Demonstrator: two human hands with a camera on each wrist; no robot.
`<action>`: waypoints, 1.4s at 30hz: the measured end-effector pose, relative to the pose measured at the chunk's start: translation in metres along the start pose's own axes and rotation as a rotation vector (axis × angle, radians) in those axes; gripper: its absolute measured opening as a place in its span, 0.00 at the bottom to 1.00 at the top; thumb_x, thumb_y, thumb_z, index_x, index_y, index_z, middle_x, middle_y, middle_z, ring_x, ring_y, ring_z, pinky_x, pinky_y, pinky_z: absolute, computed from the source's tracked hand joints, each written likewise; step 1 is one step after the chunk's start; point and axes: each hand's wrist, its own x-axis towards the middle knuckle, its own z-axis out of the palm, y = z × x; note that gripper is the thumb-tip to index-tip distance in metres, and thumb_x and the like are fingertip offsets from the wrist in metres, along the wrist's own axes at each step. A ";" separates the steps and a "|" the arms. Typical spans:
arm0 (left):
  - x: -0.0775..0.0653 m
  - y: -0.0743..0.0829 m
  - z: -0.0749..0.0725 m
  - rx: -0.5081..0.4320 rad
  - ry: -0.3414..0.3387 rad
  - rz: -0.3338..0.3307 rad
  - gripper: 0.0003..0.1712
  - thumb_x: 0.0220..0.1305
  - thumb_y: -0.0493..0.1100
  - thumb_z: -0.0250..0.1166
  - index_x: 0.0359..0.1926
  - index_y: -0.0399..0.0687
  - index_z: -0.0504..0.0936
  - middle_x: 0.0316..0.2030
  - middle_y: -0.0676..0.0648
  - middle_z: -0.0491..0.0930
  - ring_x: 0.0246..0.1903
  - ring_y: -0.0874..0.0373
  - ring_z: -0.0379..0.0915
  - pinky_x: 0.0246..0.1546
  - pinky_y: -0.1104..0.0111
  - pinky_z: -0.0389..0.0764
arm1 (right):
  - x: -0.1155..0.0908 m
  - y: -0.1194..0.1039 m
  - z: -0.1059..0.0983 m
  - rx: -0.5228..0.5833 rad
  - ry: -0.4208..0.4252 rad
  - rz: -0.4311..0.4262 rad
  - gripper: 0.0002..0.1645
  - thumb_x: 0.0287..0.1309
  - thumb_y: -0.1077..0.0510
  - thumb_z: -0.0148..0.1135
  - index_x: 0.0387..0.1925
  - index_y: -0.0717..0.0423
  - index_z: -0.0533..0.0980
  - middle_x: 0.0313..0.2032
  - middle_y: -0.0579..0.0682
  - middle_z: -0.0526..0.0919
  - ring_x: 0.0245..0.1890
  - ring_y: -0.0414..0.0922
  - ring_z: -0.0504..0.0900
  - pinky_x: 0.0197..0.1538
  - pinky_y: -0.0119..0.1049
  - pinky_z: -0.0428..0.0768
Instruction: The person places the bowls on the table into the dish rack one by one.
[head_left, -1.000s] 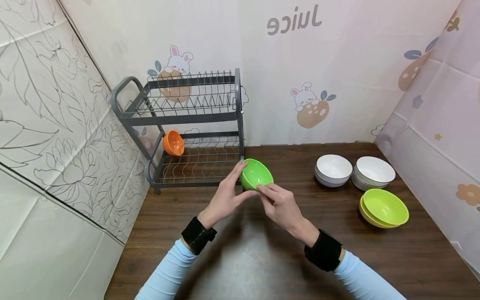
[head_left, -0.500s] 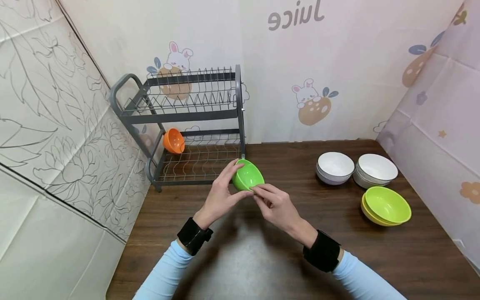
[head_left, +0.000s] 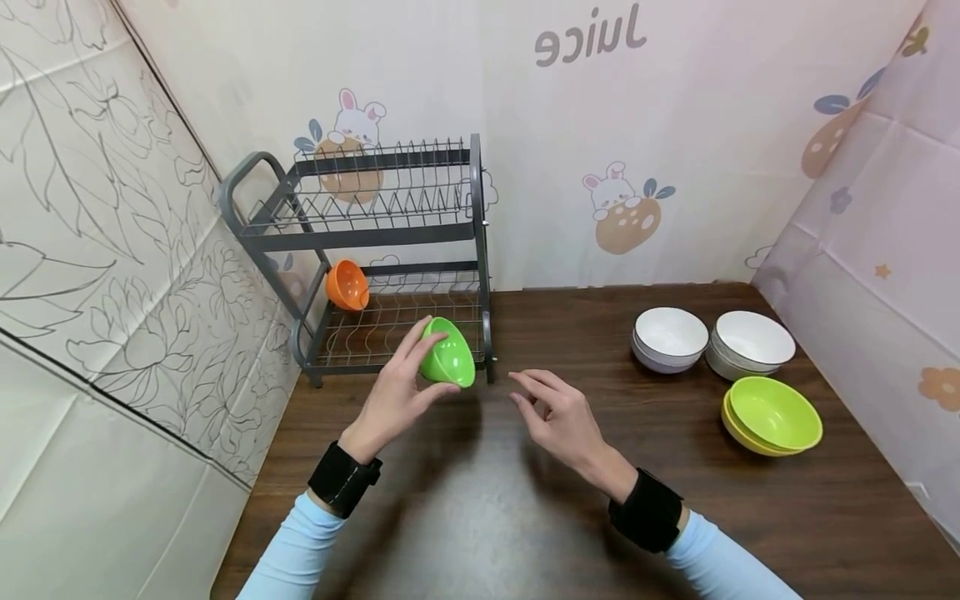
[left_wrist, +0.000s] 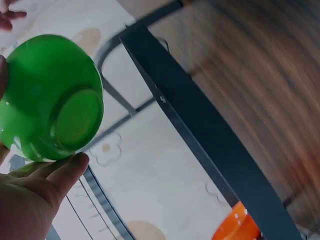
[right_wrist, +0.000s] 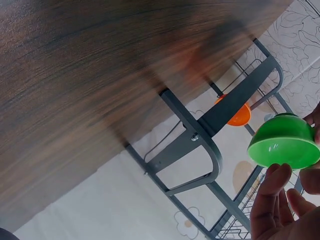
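Observation:
A small green bowl [head_left: 450, 354] hangs tilted above the table, just in front of the rack's lower right corner. My left hand [head_left: 397, 392] grips it, fingers along the far side and thumb at the near rim. In the left wrist view the underside and foot ring of the green bowl [left_wrist: 55, 100] face the camera. My right hand [head_left: 558, 421] is apart from the bowl to its right, fingers loosely bent with nothing between them. An orange bowl [head_left: 347, 285] leans on its side at the left end of the lower shelf of the grey dish rack [head_left: 367, 240].
On the right of the dark wooden table [head_left: 600, 517] stand two stacks of white bowls [head_left: 670, 333]. In front of them, a lime green bowl [head_left: 776, 412] is nested in a yellow bowl [head_left: 750, 442]. Patterned sheets [head_left: 540, 125] form the back and sides.
The green bowl has moved left in my left hand and turned more upright on its side. My right hand has let go of its rim and stayed nearly in place.

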 end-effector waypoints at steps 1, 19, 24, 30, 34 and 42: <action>0.000 -0.003 -0.003 0.013 0.007 -0.001 0.45 0.57 0.45 0.82 0.72 0.48 0.72 0.81 0.40 0.55 0.69 0.41 0.70 0.60 0.53 0.81 | 0.000 0.000 0.000 0.000 0.003 -0.002 0.21 0.63 0.69 0.71 0.58 0.58 0.84 0.50 0.51 0.85 0.28 0.35 0.79 0.27 0.23 0.74; 0.038 -0.074 -0.039 0.304 0.017 -0.040 0.42 0.59 0.43 0.81 0.72 0.46 0.72 0.80 0.36 0.54 0.73 0.36 0.61 0.56 0.43 0.81 | -0.003 0.002 -0.001 -0.018 0.015 0.016 0.21 0.64 0.70 0.69 0.58 0.58 0.85 0.49 0.53 0.87 0.28 0.36 0.79 0.27 0.23 0.74; 0.043 -0.087 -0.044 0.314 -0.009 -0.067 0.42 0.59 0.42 0.81 0.72 0.44 0.72 0.80 0.36 0.53 0.74 0.34 0.58 0.58 0.42 0.80 | -0.004 0.001 -0.001 -0.010 0.006 0.033 0.20 0.65 0.69 0.68 0.58 0.58 0.85 0.49 0.54 0.86 0.30 0.36 0.80 0.27 0.23 0.74; 0.051 -0.101 -0.050 0.354 -0.048 -0.069 0.42 0.61 0.41 0.80 0.73 0.45 0.71 0.81 0.37 0.51 0.71 0.34 0.63 0.53 0.44 0.83 | -0.005 0.000 -0.001 -0.011 0.002 0.044 0.20 0.66 0.69 0.68 0.58 0.58 0.85 0.50 0.52 0.86 0.31 0.36 0.80 0.27 0.25 0.75; 0.059 -0.112 -0.055 0.398 -0.071 -0.044 0.41 0.62 0.41 0.80 0.73 0.44 0.72 0.80 0.35 0.52 0.71 0.34 0.63 0.52 0.44 0.82 | -0.007 0.000 -0.001 -0.013 -0.001 0.055 0.20 0.66 0.69 0.67 0.58 0.57 0.85 0.50 0.51 0.86 0.31 0.37 0.80 0.28 0.24 0.75; 0.071 -0.128 -0.057 0.406 -0.096 -0.043 0.41 0.61 0.39 0.80 0.72 0.44 0.72 0.79 0.34 0.53 0.74 0.35 0.57 0.55 0.42 0.80 | -0.008 0.000 -0.002 -0.025 0.014 0.054 0.20 0.64 0.70 0.68 0.57 0.58 0.85 0.49 0.50 0.87 0.31 0.37 0.80 0.27 0.32 0.78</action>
